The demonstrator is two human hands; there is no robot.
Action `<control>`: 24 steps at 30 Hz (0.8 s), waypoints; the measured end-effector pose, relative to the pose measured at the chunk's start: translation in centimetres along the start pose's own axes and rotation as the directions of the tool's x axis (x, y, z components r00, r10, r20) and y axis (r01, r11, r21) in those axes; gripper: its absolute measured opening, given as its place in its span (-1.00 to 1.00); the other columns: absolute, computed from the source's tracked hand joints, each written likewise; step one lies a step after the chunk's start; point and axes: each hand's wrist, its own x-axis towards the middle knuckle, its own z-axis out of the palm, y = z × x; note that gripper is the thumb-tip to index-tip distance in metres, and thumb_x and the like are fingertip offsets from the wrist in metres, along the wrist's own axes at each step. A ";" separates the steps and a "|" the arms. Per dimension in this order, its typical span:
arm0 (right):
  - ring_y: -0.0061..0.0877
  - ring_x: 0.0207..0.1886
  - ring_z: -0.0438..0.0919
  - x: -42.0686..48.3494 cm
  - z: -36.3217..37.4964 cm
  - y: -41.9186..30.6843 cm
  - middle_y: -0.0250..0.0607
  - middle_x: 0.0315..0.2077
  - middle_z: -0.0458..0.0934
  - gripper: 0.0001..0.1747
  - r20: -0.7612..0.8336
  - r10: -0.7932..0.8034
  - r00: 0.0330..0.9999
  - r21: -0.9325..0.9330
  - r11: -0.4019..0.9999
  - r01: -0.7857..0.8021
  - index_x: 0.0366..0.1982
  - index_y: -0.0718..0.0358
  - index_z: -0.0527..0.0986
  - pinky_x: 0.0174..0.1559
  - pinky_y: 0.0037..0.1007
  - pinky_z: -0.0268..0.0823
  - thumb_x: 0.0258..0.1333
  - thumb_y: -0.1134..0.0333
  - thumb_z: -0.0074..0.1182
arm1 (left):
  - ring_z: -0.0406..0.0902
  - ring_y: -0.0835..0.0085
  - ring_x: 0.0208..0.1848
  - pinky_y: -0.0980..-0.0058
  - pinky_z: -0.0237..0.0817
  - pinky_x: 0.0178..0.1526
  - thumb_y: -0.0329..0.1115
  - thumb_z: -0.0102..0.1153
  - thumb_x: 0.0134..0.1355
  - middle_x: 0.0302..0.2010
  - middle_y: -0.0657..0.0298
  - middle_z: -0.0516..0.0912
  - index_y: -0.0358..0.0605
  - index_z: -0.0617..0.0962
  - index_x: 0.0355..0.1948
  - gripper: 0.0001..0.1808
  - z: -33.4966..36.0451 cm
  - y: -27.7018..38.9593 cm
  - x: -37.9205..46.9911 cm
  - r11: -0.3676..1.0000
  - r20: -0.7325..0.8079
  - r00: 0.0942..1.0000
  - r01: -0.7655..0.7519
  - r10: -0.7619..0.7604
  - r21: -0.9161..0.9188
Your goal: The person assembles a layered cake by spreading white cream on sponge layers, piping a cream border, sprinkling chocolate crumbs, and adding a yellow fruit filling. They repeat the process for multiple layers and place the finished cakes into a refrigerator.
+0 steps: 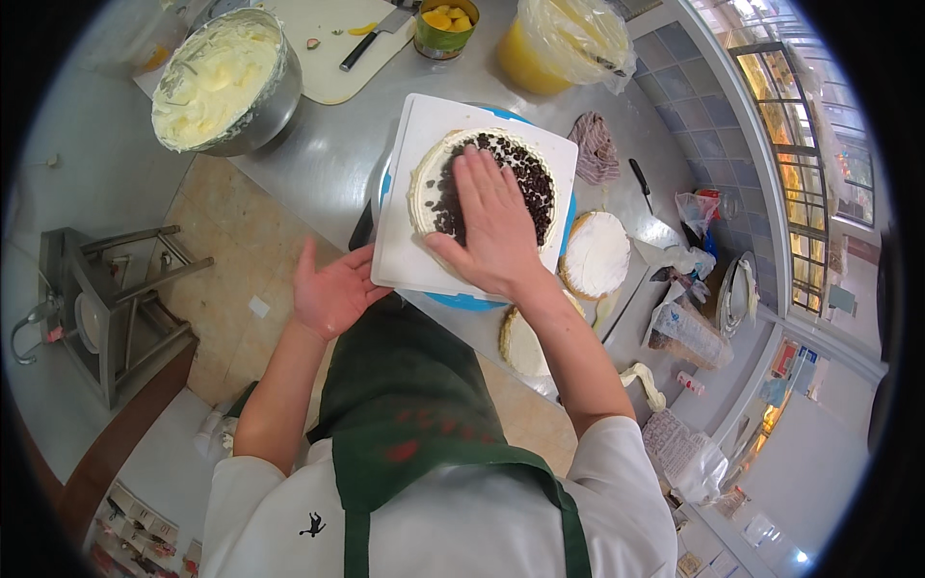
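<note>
A round cake layer (439, 167) coated in pale cream sits on a square white board (394, 249), over a blue-edged turntable (462, 299). Dark brown bits, perhaps beans or chocolate chips (540, 189), cover much of its top. Flat on them lies my right hand (495, 217), palm down, hiding part of the cake. My left hand (336, 292) is palm up with fingers apart, its fingertips at the board's left corner and nothing in it. Two more round cake layers, one white-topped (596, 254) and one partly behind my right forearm (524, 343), lie to the right.
A steel bowl of cream (278, 108), a cutting board (311, 29) with a knife (376, 36), an opened can of yellow fruit (442, 52) and a plastic-covered yellow tub (531, 61) stand at the back. A striped cloth (596, 148) and a small knife (640, 184) lie right. A metal stool (115, 311) stands left.
</note>
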 end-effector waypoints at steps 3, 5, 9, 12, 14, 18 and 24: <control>0.01 0.54 0.11 -0.2 -0.1 -0.2 0.23 0.44 0.19 0.10 -0.006 -0.018 1.000 -0.015 1.000 0.018 0.41 0.49 0.19 0.54 0.03 -0.14 0.10 -0.19 0.21 | 0.41 0.00 0.37 0.08 0.14 0.47 0.59 -0.48 0.32 0.36 -0.23 0.44 -0.48 0.31 0.41 0.21 0.0 0.1 -0.2 0.999 -0.043 0.998 -0.052 0.052 0.003; 0.01 0.53 0.13 -0.3 0.0 -0.4 0.22 0.43 0.21 0.09 -0.073 0.080 0.994 -0.054 0.995 -0.084 0.41 0.49 0.20 0.54 0.03 -0.12 0.12 -0.21 0.19 | 0.40 0.00 0.38 0.08 0.12 0.48 0.59 -0.47 0.33 0.36 -0.22 0.43 -0.47 0.31 0.42 0.20 0.1 0.1 -0.2 0.997 -0.056 0.996 -0.069 0.071 0.032; -0.01 0.53 0.15 -0.4 0.1 -0.6 0.19 0.42 0.25 0.07 0.023 -0.110 0.994 -0.032 0.993 0.111 0.41 0.47 0.22 0.53 0.03 -0.09 0.14 -0.22 0.17 | 0.35 -0.02 0.42 0.08 0.06 0.52 0.57 -0.46 0.35 0.39 -0.23 0.40 -0.48 0.27 0.43 0.19 0.5 0.4 0.1 0.995 -0.039 0.998 -0.040 0.044 0.094; -0.02 0.53 0.15 -0.4 0.2 -0.6 0.18 0.42 0.26 0.06 -0.013 -0.046 0.999 -0.035 0.998 0.045 0.39 0.47 0.25 0.53 0.03 -0.09 0.14 -0.25 0.15 | 0.32 -0.05 0.44 0.06 0.06 0.52 0.58 -0.45 0.34 0.41 -0.23 0.38 -0.50 0.24 0.44 0.20 0.7 0.5 0.2 0.990 -0.059 0.993 -0.098 0.104 0.098; -0.02 0.53 0.14 -0.5 0.2 -0.4 0.18 0.42 0.24 0.06 -0.020 -0.041 0.999 -0.018 0.999 0.041 0.39 0.47 0.25 0.53 0.04 -0.10 0.14 -0.23 0.16 | 0.31 -0.05 0.45 0.07 0.06 0.52 0.57 -0.45 0.34 0.42 -0.22 0.37 -0.50 0.22 0.45 0.20 0.7 0.5 0.1 0.993 -0.070 0.994 -0.080 0.086 0.088; 0.00 0.54 0.11 -0.8 -0.2 -0.2 0.19 0.44 0.20 0.06 0.000 -0.083 0.997 0.023 0.996 0.083 0.41 0.47 0.21 0.54 0.02 -0.12 0.14 -0.20 0.18 | 0.32 -0.02 0.45 0.09 0.06 0.52 0.56 -0.47 0.35 0.44 -0.21 0.35 -0.51 0.21 0.46 0.20 0.9 0.6 0.0 0.995 -0.062 0.998 -0.011 0.017 0.101; -0.03 0.55 0.12 -1.3 -0.2 -0.5 0.14 0.44 0.22 0.05 0.088 -0.106 0.990 0.016 0.994 0.105 0.41 0.45 0.22 0.54 0.01 -0.12 0.13 -0.19 0.19 | 0.30 0.01 0.47 0.09 0.04 0.53 0.54 -0.46 0.37 0.44 -0.19 0.35 -0.49 0.22 0.46 0.16 1.5 1.4 0.5 0.988 -0.080 0.992 -0.090 0.100 0.129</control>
